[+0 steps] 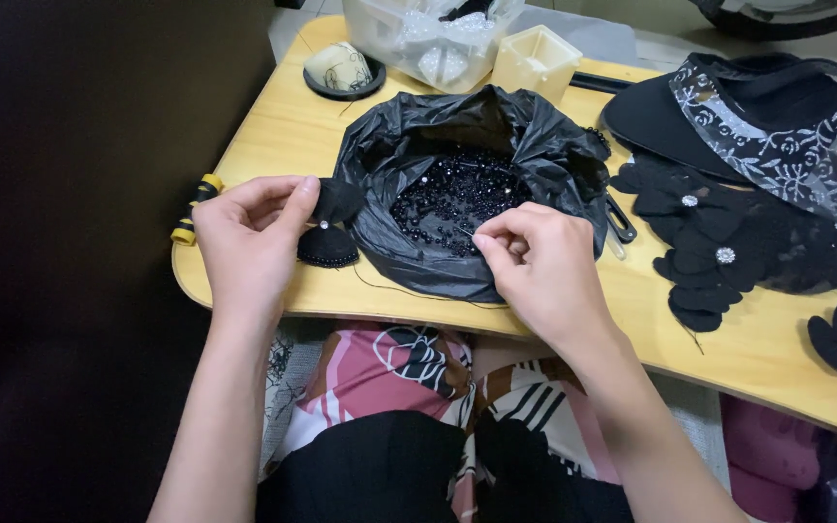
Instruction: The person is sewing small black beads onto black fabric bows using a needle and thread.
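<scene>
**Picking up a bead with the needle while the flower waits**

The left hand pinches a small black fabric flower with a clear gem at its centre between thumb and fingers, holding it just above the edge of the pale wooden lap table. The flower sits just beside the left rim of the crumpled black plastic bag, which lies open on the table with a heap of small black glossy beads in its hollow.

The right hand is closed narrowly, thumb against fingertips, at the near rim of the bag. It seems to hold a fine needle aimed into the beads, though the needle is too thin to make out surely. A dark thread trails along the table edge between the 2 hands.

To do this step well, the person probably needs to keep the needle tip low and shallow so that 1 bead threads on rather than several. The left pinch should stay firm but light, so the petals are not crushed and the thread does not tangle.

To the right lie more finished black fabric flowers and a black sun visor with a floral lace ribbon.
</scene>
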